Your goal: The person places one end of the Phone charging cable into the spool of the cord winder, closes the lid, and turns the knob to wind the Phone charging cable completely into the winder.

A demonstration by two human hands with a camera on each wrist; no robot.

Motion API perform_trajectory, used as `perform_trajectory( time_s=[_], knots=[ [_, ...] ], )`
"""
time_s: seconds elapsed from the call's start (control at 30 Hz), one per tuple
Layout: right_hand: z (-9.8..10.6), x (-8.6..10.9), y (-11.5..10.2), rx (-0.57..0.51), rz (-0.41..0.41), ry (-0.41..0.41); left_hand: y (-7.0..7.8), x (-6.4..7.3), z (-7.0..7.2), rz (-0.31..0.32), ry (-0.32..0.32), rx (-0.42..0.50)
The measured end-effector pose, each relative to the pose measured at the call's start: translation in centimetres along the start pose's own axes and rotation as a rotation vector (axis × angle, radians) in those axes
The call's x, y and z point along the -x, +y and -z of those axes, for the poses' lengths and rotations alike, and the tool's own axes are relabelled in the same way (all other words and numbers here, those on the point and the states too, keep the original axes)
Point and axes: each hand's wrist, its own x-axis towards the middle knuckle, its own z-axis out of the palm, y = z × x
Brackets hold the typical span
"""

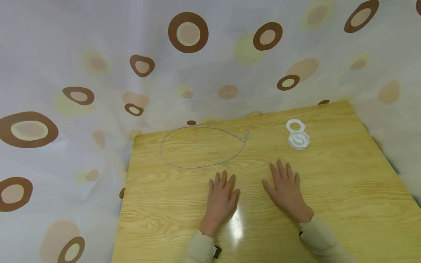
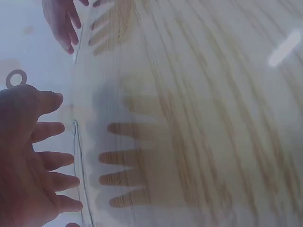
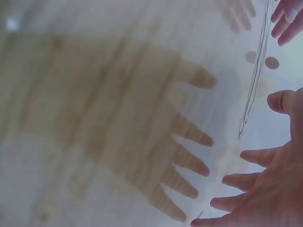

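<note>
A thin pale cable [image 1: 193, 167] lies in a wide loop on the wooden table, its two plug ends [image 1: 243, 139] close together at the loop's right side. To the right stands a small white hexagonal case [image 1: 299, 140] with its ring-shaped lid [image 1: 295, 126] flipped back; a curved shape shows inside. My left hand [image 1: 219, 201] is below the cable loop, palm down with fingers spread. Below and left of the case is my right hand [image 1: 287, 191], palm down, fingers straight and spread. Neither hand holds anything. In both wrist views the hands hover above their reflections on the glossy table.
The wooden table [image 1: 345, 175] ends at the back and sides against a pale sheet [image 1: 210, 65] patterned with brown and cream rings. A bright light reflection sits on the tabletop between the forearms. Both sleeves are light-coloured, with dark bands at the wrists.
</note>
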Motion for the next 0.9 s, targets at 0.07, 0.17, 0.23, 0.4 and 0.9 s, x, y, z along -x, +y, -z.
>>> perform_trajectory(
  time_s=[0.07, 0.17, 0.23, 0.4, 0.9],
  knots=[
    [0.1, -0.2, 0.3, -0.009, -0.004, 0.009, 0.4, 0.0, -0.2, -0.005, 0.000, 0.010],
    [0.5, -0.6, 0.7, -0.014, -0.004, 0.018, 0.6, 0.0, -0.5, -0.009, 0.002, 0.013],
    [0.8, -1.0, 0.9, -0.014, -0.007, 0.024, 0.6, 0.1, -0.8, -0.007, -0.004, 0.018],
    [2.1, -1.8, 1.6, -0.029, -0.034, 0.011, 0.5, 0.3, -1.2, -0.009, -0.043, 0.058],
    [2.5, -2.6, 4.2, -0.107, -0.002, 0.303, 1.7, 0.5, -1.8, -0.115, -0.076, 0.121]
  ],
)
